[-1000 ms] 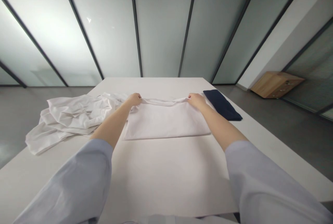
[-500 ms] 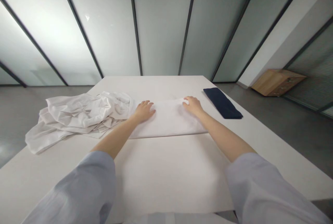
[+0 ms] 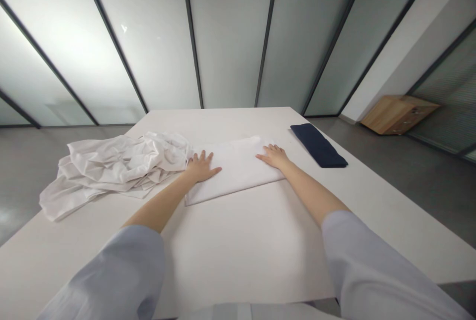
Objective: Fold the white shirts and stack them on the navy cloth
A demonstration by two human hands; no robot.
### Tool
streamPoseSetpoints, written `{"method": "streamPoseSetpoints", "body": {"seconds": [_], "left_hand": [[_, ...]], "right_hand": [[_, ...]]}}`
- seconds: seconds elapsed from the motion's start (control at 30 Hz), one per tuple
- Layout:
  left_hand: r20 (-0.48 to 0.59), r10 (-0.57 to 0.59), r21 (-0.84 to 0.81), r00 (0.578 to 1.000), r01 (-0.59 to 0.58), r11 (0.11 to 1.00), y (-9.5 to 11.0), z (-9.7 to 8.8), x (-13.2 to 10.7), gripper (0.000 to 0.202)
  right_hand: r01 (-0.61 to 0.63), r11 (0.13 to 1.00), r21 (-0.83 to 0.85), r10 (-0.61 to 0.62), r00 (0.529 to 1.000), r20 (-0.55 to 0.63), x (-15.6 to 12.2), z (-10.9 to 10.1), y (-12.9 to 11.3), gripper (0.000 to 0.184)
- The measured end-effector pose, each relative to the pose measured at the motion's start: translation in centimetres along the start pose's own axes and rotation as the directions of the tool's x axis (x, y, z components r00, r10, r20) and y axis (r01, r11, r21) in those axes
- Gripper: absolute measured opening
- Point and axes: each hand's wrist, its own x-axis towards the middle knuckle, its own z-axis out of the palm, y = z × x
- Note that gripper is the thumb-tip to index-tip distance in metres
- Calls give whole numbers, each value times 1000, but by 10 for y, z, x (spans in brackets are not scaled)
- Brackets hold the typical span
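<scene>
A folded white cloth (image 3: 234, 166) lies flat in the middle of the white table (image 3: 238, 240), slightly askew. My left hand (image 3: 201, 165) rests palm down on its left end, fingers spread. Over on the cloth's right end my right hand (image 3: 274, 155) also lies flat with the fingers stretched out. Neither hand grips anything.
A crumpled heap of white cloth (image 3: 107, 166) lies on the table's left side, touching the folded piece. A folded dark navy cloth (image 3: 319, 145) sits at the right edge. Frosted glass walls stand beyond the table, and a wooden cabinet (image 3: 399, 113) is on the floor at right.
Both hands pinched the cloth's far edge, then let go and laid flat on it. The cloth is now folded narrower and turned a little, its right end farther away.
</scene>
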Motion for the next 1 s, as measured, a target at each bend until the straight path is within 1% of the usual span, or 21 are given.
{"method": "streamPoseSetpoints", "body": {"seconds": [0.03,0.07,0.13,0.17,0.2,0.23,0.3,0.33,0.37,0.43,0.5,0.53,0.57,0.63,0.7,0.8,0.87,0.93,1.0], "left_hand": [[-35,41,16,999,-40,999,4,0,-5,89],[-76,111,33,991,-108,994,8,1,-10,86],[-126,289,55,949,-284,957,16,2,-17,74],[-117,361,48,925,-358,933,18,2,-19,69],[-91,401,27,912,-400,916,21,2,-19,67],[-57,408,0,911,-408,913,22,2,-17,66],[-1,364,-46,931,-364,930,25,3,-12,68],[11,341,-58,940,-340,939,26,2,-8,69],[12,321,-63,947,-320,945,27,2,-5,70],[7,296,-59,955,-295,954,28,2,1,71],[-3,277,-50,961,-277,960,30,2,4,72],[-9,262,-47,965,-262,964,30,2,4,73],[-17,241,-47,970,-241,969,31,2,4,75],[-35,176,-54,984,-178,983,32,3,2,80],[-46,99,-68,994,-102,992,32,4,-1,84],[-31,-4,-89,1000,2,996,31,5,-4,85],[-7,-34,-92,999,33,995,30,5,-6,84],[9,-30,-86,1000,31,996,29,5,-7,84],[12,-16,-86,1000,17,996,28,4,-8,86]], "right_hand": [[-44,999,-8,44,999,-20,5,-2,1,71],[-89,996,-18,88,995,-45,9,-4,1,71],[-145,989,-35,141,985,-102,15,-10,-5,69],[-150,988,-41,143,981,-130,16,-13,-12,67],[-135,990,-42,127,980,-155,16,-16,-21,64],[-102,994,-39,94,980,-176,14,-19,-32,61],[7,1000,-18,-11,979,-206,6,-22,-59,58],[66,998,-2,-65,977,-205,0,-21,-73,58],[126,992,15,-121,975,-187,-6,-20,-87,59],[237,970,46,-231,967,-109,-20,-13,-108,60],[314,947,63,-313,949,-37,-32,-3,-117,62],[336,940,66,-336,942,-14,-36,1,-117,63],[346,936,66,-346,938,-1,-38,5,-114,64],[324,944,63,-325,945,14,-37,10,-101,65],[248,967,58,-250,968,33,-31,10,-79,64],[62,997,39,-64,996,62,-19,6,-36,63],[-93,995,30,91,994,58,-14,3,-7,62],[-246,968,52,245,969,34,-12,2,17,61],[-363,928,88,363,932,9,-12,3,31,58]]}}
